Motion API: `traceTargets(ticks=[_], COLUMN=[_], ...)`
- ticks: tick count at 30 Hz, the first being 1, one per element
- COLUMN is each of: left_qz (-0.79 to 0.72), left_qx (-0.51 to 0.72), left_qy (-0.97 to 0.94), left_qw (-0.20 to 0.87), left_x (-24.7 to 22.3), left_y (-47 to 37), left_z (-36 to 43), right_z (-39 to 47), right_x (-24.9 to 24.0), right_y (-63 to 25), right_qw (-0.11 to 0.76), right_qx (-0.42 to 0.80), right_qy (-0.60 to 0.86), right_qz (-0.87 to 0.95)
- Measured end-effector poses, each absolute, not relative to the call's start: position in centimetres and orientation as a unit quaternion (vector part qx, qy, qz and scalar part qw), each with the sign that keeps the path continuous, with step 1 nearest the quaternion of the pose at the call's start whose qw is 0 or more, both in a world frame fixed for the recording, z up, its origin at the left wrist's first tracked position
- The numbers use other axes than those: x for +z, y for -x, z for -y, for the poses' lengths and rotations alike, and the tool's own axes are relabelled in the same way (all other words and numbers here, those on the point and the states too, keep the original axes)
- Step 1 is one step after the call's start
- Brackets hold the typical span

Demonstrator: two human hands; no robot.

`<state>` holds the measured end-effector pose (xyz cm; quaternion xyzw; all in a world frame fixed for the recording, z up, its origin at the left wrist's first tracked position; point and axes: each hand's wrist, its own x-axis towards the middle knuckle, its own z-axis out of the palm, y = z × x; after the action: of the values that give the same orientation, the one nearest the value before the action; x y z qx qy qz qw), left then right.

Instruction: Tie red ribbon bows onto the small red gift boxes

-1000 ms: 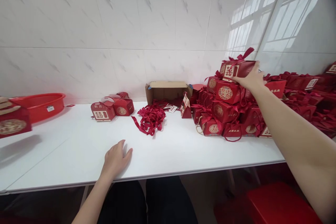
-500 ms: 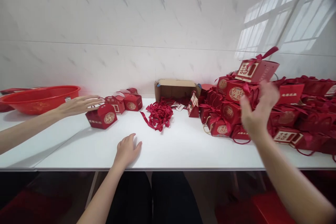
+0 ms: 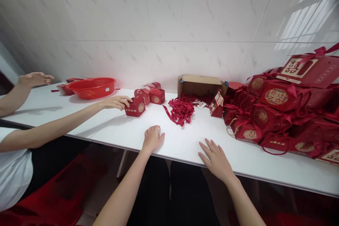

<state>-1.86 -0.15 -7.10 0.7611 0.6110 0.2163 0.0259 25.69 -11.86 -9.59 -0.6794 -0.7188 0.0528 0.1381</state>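
My left hand (image 3: 153, 139) rests on the white table (image 3: 174, 144) near its front edge, fingers loosely bent and thumb apart, holding nothing. To its right my right hand (image 3: 215, 159) lies over the table edge with fingers spread and nothing in it. Beyond my hands is a heap of dark red ribbons (image 3: 182, 111). A red gift box (image 3: 135, 108) with a gold emblem stands to the left, and a co-worker's hand (image 3: 116, 102) touches it. More red gift boxes (image 3: 157, 96) sit just behind that one.
On the right rises a stack of ribboned red gift boxes (image 3: 275, 95). An open cardboard box (image 3: 202, 79) stands by the wall, with a small upright red box (image 3: 217, 105) and a printed card (image 3: 199, 103) before it. A red plastic basin (image 3: 91, 89) is at the left, near the co-worker's other hand (image 3: 35, 78).
My right hand has come down from the stacked boxes to the table. My left hand stays on the table. The view has turned left, showing more of the co-worker, whose hand now touches the box.
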Motion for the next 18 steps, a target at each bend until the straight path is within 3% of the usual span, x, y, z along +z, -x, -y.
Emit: traceTargets(ticks=[11, 18], left_qz=[-0.596, -0.591], left_qx=[0.236, 0.245], left_qy=[-0.767, -0.768], left_qw=[0.023, 0.027], left_x=[-7.4, -7.7], left_y=[2.4, 2.5], left_z=[0.3, 0.2], right_z=[12.0, 7.3], right_x=[-9.7, -5.2], right_y=[-25.3, -25.9], right_qw=[0.171, 0.117], right_qx=[0.049, 0.115], right_qy=[0.678, 0.656], right_qz=[0.714, 0.737])
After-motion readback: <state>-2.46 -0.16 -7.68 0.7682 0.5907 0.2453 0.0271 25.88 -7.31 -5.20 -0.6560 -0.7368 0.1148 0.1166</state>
